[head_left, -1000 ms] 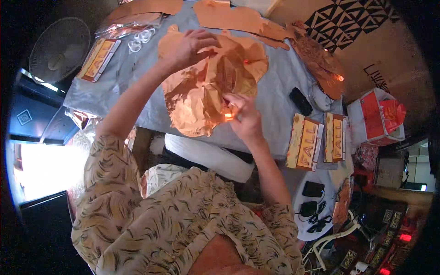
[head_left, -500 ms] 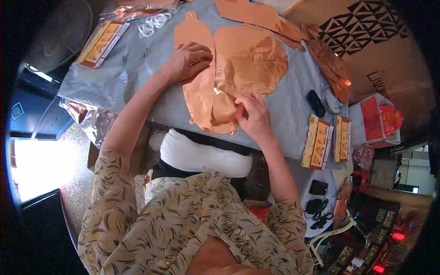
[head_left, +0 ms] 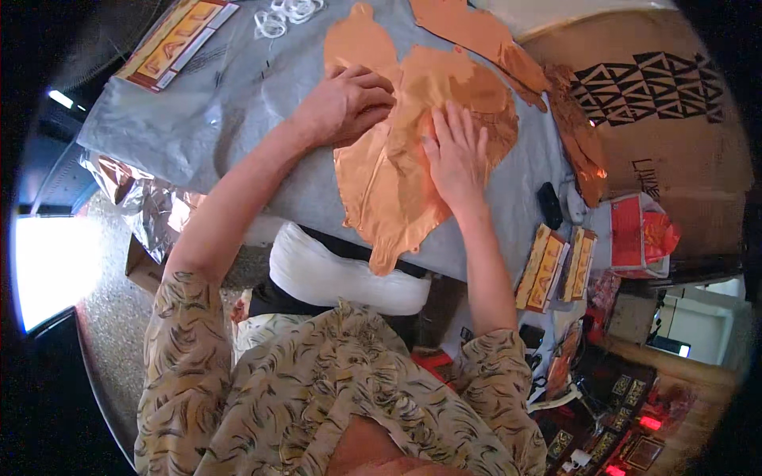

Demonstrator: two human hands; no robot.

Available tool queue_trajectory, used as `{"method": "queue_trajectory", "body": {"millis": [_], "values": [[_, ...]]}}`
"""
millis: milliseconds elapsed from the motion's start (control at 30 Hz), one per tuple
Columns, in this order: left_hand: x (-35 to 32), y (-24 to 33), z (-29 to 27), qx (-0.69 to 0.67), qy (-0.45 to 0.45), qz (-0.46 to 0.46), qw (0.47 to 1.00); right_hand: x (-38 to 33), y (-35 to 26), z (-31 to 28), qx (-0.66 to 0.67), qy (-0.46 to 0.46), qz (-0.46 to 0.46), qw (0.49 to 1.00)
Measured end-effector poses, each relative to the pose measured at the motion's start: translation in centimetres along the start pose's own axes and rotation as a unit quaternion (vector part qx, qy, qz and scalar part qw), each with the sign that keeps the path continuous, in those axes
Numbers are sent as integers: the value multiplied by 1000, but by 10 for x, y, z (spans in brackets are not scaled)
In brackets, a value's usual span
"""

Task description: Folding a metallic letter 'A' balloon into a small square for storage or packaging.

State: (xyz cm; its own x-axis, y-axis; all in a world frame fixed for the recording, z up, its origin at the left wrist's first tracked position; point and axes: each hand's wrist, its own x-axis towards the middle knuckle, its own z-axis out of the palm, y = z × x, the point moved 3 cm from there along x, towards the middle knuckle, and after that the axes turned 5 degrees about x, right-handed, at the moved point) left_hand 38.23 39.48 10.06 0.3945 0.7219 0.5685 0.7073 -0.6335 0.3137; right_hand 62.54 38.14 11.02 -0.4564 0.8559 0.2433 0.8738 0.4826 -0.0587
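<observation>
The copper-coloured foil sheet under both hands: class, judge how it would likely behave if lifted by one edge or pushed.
The copper foil sheet looks thin and creased, so it would probably flop and crumple. Its lower tip overhangs the grey table cover, suggesting little weight. Both the left hand and right hand press it flat, hinting it shifts easily.

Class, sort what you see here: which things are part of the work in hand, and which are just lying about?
In hand: left hand and right hand, both flat on the copper foil; grey sheet beneath.

Lying about: yellow packets, white rings, red box, cardboard box.
</observation>
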Motion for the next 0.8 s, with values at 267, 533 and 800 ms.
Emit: {"method": "queue_trajectory", "body": {"millis": [267,533,800], "values": [[-4,0,0,13,-26,-14,999,-8,-1,10,10,8,4,1000],[-2,-11,10,-2,23,4,1000,-3,-1,13,26,9,-17,999],[1,-6,2,-27,8,5,1000,-3,2,17,50,45,-37,997]]}}
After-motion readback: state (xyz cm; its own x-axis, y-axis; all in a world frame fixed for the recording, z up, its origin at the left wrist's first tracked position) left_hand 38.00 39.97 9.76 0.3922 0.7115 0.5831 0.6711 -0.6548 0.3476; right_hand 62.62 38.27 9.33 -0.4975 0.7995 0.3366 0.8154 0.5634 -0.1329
